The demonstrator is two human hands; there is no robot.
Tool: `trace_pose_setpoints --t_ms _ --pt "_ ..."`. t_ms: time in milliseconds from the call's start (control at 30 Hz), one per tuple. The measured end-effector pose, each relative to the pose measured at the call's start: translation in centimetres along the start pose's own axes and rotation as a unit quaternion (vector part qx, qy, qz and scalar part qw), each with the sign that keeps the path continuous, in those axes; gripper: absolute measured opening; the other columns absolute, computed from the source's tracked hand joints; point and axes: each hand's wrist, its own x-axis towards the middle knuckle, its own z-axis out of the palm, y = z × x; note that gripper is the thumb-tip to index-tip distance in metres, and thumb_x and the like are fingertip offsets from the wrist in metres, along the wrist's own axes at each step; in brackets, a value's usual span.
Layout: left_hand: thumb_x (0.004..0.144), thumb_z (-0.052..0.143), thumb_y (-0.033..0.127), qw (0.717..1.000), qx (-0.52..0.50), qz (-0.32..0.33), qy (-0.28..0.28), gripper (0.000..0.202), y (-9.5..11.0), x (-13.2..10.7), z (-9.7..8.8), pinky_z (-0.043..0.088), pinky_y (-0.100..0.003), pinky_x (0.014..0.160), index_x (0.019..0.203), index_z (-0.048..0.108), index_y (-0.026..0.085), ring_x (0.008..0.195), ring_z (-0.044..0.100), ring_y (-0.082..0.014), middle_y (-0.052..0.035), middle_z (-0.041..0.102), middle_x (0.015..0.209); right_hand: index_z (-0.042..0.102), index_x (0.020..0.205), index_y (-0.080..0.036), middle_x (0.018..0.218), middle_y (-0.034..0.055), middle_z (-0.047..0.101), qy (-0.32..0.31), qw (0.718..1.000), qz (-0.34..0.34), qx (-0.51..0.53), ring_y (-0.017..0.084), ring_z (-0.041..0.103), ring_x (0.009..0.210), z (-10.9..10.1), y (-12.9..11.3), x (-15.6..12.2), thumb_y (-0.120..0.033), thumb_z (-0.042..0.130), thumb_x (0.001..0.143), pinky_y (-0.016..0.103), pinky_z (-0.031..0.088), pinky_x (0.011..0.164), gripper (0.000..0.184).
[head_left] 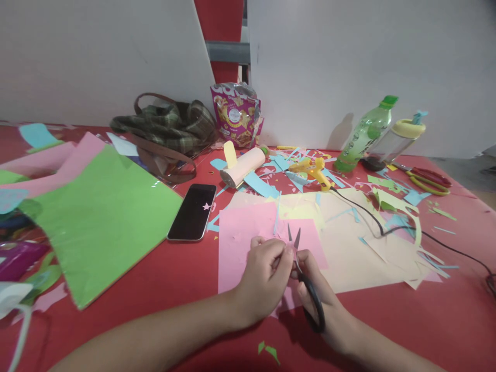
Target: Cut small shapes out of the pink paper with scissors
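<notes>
Closest to the lens: two bare forearms coming in from the bottom edge, with a couple of green paper scraps (268,351) on the red table (445,320) between them. Just beyond, left hand (267,274) with fingers curled together, thumb and fingertips pinching a small pink cut-out (290,252) right at the blades; held that close, probably, to keep so small a piece from flopping. Right hand (323,297) closed through the loops of black-handled scissors (308,284), blades parted and pointing away from the body. Both hands low over a pink sheet (240,232), handy for catching offcuts.

Cream sheet (349,248) beneath and to the right of the pink one, littered with blue and green strips. Large green sheet (104,217) off to the left, one corner near a smartphone (192,212) lying face up with a tiny pink star (206,206) on its glass, likely parked there clear of the cutting. Yellow glue gun (313,170) farther back among blue scraps, black cord (387,227) trailing right across the cream sheet. Red-and-yellow scissors (428,180) set aside at far right, well apart from the hands.

Containers lined along the back, out of the arms' way:
- Green plastic bottle (366,134), cap on, contents hard to judge through the tint.
- Clear bottle with yellow lid (395,142) just beside it; empty or filled, impossible to tell.
- Purple snack bag (236,113) upright against the white board, top crumpled, contents hidden.
- Plaid bag (166,129) slumped, brown straps loose, nothing of the inside visible.
</notes>
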Motion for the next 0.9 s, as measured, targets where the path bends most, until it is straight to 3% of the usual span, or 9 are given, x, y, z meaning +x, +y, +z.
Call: trace_pose_setpoints --t_ms 267,533,700,800,900 --pt "0.084 0.03 0.021 1.0 0.007 -0.006 0.002 0.034 -0.1 0.0 0.0 0.027 -0.026 0.065 0.05 0.028 0.016 0.049 0.032 -0.008 0.0057 0.032 0.047 0.034 0.084 -0.023 0.075 0.0 0.036 0.005 1.0 -0.001 -0.023 0.015 0.033 0.065 0.0 0.3 0.0 -0.047 0.034 0.081 0.029 0.033 0.061 0.025" --pt "0.082 0.03 0.024 0.999 -0.035 -0.036 -0.001 0.035 0.1 0.3 -0.2 0.03 -0.023 0.056 0.049 0.026 0.017 0.049 0.033 -0.009 0.0046 0.031 0.046 0.033 0.078 -0.023 0.065 -0.0036 0.035 0.053 0.998 0.017 0.002 0.011 0.034 0.054 0.1 0.3 0.5 -0.051 0.039 0.077 0.024 0.034 0.05 0.029" --pt "0.081 0.032 0.026 0.993 -0.091 -0.06 -0.051 0.033 -0.1 0.3 -0.2 0.03 -0.021 0.049 0.05 0.032 0.016 0.049 0.035 -0.0086 0.0039 0.033 0.048 0.035 0.076 -0.023 0.065 -0.0033 0.04 0.104 0.991 -0.014 0.085 0.012 0.04 0.056 -0.7 -0.1 1.3 -0.045 0.051 0.073 0.024 0.035 0.051 0.027" --pt "0.082 0.031 0.028 0.986 -0.119 -0.065 -0.094 0.034 -0.3 0.4 0.0 0.027 -0.02 0.046 0.05 0.031 0.016 0.047 0.029 -0.0076 0.0045 0.027 0.049 0.038 0.074 -0.023 0.068 -0.0028 0.042 0.16 0.982 -0.008 0.097 0.013 0.043 0.061 -1.3 -0.3 1.7 -0.03 0.058 0.071 0.025 0.036 0.057 0.021" --pt "0.082 0.03 0.03 0.977 -0.141 -0.064 -0.147 0.033 -0.4 0.3 0.2 0.023 -0.021 0.045 0.051 0.031 0.016 0.047 0.025 -0.0073 0.0046 0.024 0.051 0.038 0.074 -0.023 0.074 -0.0023 0.046 0.174 0.977 -0.013 0.119 0.012 0.042 0.061 -1.7 -0.5 1.9 -0.018 0.059 0.069 0.025 0.036 0.058 0.023"
